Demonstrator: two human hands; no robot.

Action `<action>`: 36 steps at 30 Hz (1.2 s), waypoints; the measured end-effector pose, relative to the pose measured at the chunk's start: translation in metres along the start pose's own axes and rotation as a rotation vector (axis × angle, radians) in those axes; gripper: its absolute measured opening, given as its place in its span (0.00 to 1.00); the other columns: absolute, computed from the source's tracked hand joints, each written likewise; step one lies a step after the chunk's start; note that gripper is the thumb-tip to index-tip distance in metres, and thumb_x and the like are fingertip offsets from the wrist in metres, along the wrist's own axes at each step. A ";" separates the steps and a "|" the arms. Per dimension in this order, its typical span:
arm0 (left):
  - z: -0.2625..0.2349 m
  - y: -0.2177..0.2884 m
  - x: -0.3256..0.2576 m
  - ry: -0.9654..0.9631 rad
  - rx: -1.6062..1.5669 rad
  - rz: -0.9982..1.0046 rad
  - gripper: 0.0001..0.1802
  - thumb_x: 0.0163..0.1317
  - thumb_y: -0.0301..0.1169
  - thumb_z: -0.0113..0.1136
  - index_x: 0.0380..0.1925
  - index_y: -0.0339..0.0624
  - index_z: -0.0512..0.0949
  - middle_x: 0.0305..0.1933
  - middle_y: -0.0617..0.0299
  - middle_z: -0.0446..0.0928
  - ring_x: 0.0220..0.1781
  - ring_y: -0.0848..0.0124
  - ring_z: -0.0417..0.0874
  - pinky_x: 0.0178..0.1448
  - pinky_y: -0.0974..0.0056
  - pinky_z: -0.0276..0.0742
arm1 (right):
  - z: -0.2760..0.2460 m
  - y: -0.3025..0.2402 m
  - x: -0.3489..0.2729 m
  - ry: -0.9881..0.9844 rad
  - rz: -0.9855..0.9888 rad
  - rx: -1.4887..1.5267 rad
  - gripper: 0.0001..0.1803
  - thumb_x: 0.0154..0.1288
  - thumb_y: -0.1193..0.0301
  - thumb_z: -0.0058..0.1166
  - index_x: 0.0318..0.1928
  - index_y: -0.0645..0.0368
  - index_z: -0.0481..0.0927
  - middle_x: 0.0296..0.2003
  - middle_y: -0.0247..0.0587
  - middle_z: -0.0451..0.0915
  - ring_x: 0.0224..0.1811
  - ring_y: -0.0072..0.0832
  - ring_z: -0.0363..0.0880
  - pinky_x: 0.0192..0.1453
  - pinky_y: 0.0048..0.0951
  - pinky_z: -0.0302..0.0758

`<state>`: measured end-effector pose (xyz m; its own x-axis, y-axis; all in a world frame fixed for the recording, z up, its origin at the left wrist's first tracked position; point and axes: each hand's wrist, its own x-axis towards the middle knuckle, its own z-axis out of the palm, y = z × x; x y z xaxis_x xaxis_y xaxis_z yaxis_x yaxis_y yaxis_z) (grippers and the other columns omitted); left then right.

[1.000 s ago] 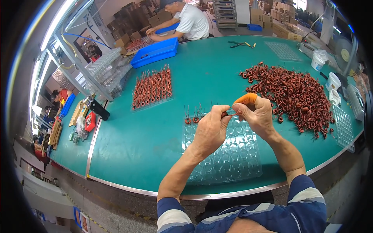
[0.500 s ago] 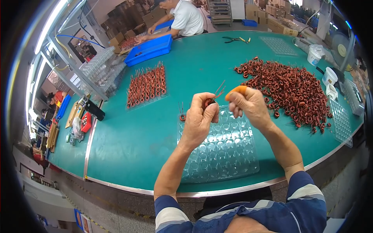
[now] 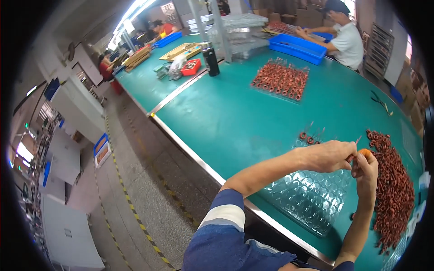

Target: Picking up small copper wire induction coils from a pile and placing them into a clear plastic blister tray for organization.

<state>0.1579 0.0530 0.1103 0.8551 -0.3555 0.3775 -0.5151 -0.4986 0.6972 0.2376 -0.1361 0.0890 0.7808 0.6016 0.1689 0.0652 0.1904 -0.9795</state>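
Observation:
My left hand (image 3: 329,156) and my right hand (image 3: 367,170) meet above the green table (image 3: 235,117), fingertips pinched together on a small copper coil (image 3: 352,158) whose thin wire lead sticks up. An orange finger cover sits on my right fingertip. Under both hands lies a clear blister tray (image 3: 312,201), with two or three coils (image 3: 307,137) set in its far row. To the right of my right hand spreads a big heap of loose copper coils (image 3: 394,189).
A filled tray of upright coils (image 3: 282,79) stands farther back, with a blue bin (image 3: 299,47) and a person in a white shirt (image 3: 347,39) behind it. A black bottle (image 3: 210,61), a red dish (image 3: 190,67) and pliers (image 3: 379,101) lie around. The floor aisle runs left.
The view has swung to the left, so the hands and tray now sit at the right side. Both hands stay pinched together over the blister tray.

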 end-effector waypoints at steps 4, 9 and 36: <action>0.007 0.004 -0.008 0.084 -0.042 0.033 0.16 0.58 0.30 0.64 0.37 0.35 0.66 0.32 0.50 0.74 0.37 0.51 0.79 0.41 0.54 0.72 | 0.011 -0.002 -0.008 0.070 -0.126 -0.138 0.10 0.62 0.67 0.56 0.29 0.58 0.73 0.19 0.28 0.70 0.17 0.13 0.62 0.21 0.17 0.57; 0.017 0.004 0.019 0.081 -0.222 -0.031 0.17 0.58 0.29 0.64 0.43 0.35 0.71 0.32 0.58 0.73 0.33 0.68 0.75 0.39 0.63 0.71 | 0.003 -0.023 -0.017 0.228 -0.238 -0.262 0.11 0.58 0.64 0.56 0.27 0.59 0.74 0.18 0.28 0.70 0.18 0.15 0.64 0.22 0.18 0.57; 0.032 -0.014 0.017 0.276 -0.756 -0.090 0.15 0.73 0.33 0.47 0.53 0.33 0.69 0.28 0.64 0.71 0.28 0.77 0.72 0.35 0.71 0.72 | 0.013 -0.009 0.002 0.076 -0.282 0.063 0.21 0.61 0.71 0.63 0.53 0.64 0.75 0.41 0.37 0.78 0.48 0.22 0.76 0.54 0.25 0.74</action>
<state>0.1775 0.0286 0.0872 0.9262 -0.0825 0.3679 -0.3480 0.1879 0.9185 0.2305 -0.1262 0.0994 0.7818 0.4586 0.4224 0.2494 0.3909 -0.8860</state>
